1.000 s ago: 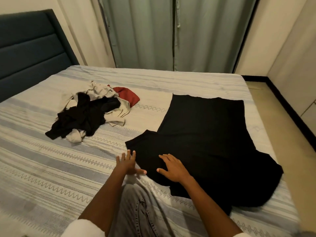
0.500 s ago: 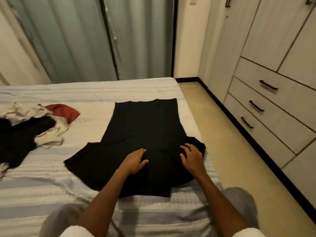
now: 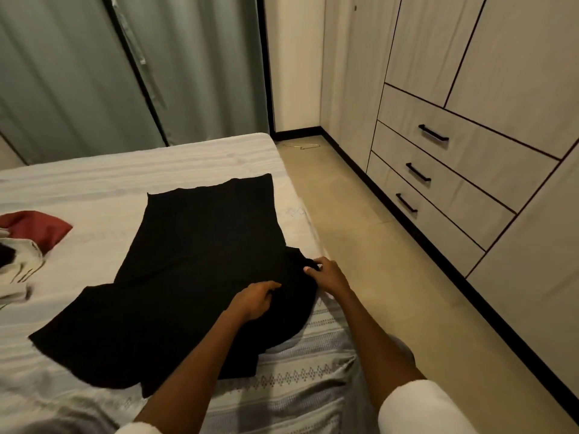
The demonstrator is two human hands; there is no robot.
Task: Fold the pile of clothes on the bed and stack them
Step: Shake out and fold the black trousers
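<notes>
A black garment (image 3: 200,261) lies spread flat on the striped bed (image 3: 94,183), its lower part reaching toward me. My right hand (image 3: 329,274) pinches the garment's right sleeve edge near the bed's right side. My left hand (image 3: 253,300) rests on the cloth beside it, its fingers curled into the fabric. At the left edge of the view lies part of the unfolded pile (image 3: 22,245), with a red piece (image 3: 37,227) on top and white and black cloth below.
The bed's right edge (image 3: 307,220) drops to a beige floor. A wardrobe with three drawers (image 3: 438,170) lines the right wall. Green curtains (image 3: 125,67) hang behind the bed. A wire hanger (image 3: 302,146) lies on the floor in the corner.
My view has swung right, so most of the pile has left the frame. Both hands have moved right across the black garment, and the right hand has taken hold of the sleeve edge.
</notes>
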